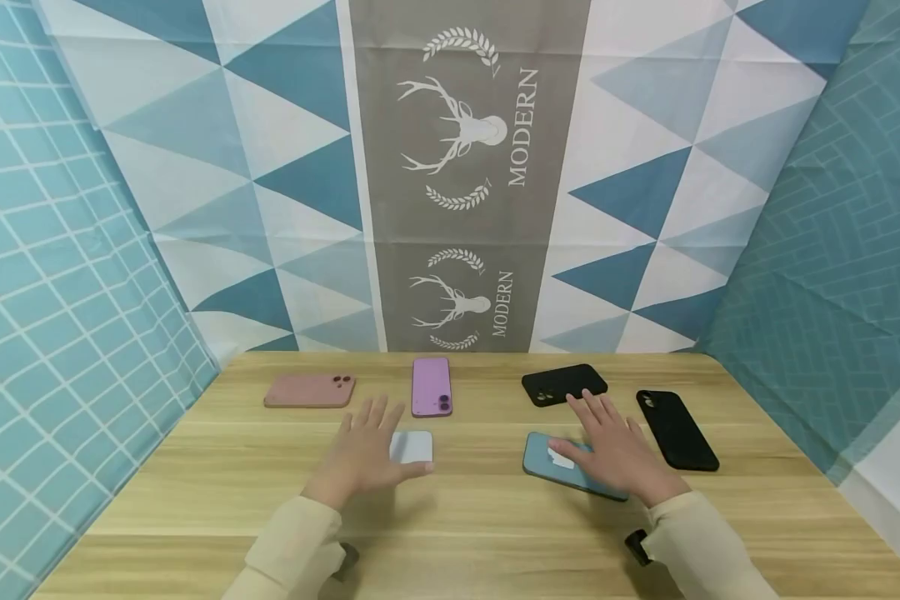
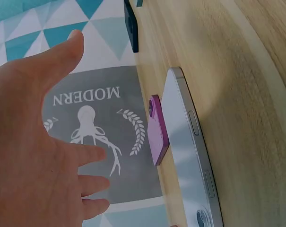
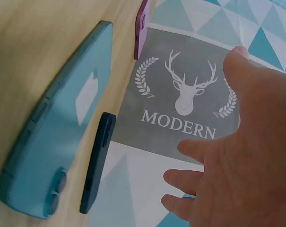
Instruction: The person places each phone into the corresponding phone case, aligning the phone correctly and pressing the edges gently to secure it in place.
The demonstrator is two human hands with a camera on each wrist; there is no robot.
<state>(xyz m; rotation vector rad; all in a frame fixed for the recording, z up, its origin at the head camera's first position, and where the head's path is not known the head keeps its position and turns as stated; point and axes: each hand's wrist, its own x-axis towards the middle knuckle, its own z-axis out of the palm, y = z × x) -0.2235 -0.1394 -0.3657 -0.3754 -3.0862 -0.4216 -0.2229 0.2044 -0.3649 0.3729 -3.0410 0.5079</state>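
My left hand (image 1: 363, 450) hovers palm down with fingers spread over a white phone (image 1: 414, 447), partly hiding it. In the left wrist view a gap separates that hand from the white phone (image 2: 180, 137). My right hand (image 1: 615, 446) is likewise spread over a blue phone (image 1: 543, 475) with a white patch on its back. The right wrist view shows this blue phone (image 3: 62, 123) apart from the fingers. Behind them lie a purple phone (image 1: 431, 383), a pink phone (image 1: 307, 391) and a black phone (image 1: 555, 385). Neither hand holds anything.
Another black phone or case (image 1: 678, 429) lies to the right of my right hand. All rest on a wooden table (image 1: 480, 542). A patterned cloth (image 1: 292, 167) hangs at the table's back edge, with tiled-print cloths at both sides.
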